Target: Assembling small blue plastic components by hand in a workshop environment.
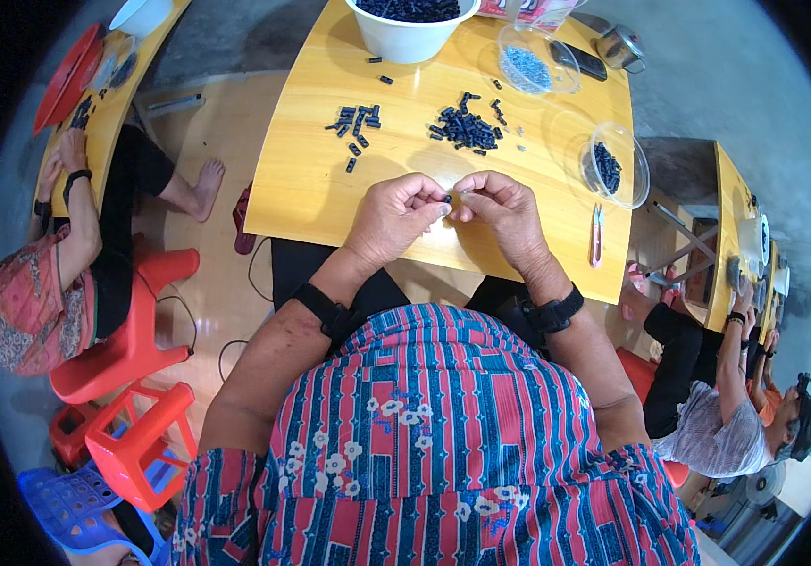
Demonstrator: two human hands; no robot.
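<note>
Black pieces (467, 130) – yellow table (297, 141) – white tub (415, 43)

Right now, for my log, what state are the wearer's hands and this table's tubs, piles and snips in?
Left hand, pinching a small black piece
Right hand, pinched, contents unclear
White tub, uncovered, holding black pieces
Upper clear tub, holding blue pieces
Lower clear tub, holding black pieces
Larger black pile, heaped loosely
Smaller black pile, scattered
Red snips, lying flat

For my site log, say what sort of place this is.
Probably a small hand-assembly workroom: loose black parts are heaped on the wooden table, a white tub holds more dark pieces, and a co-worker sits at another table.
</note>
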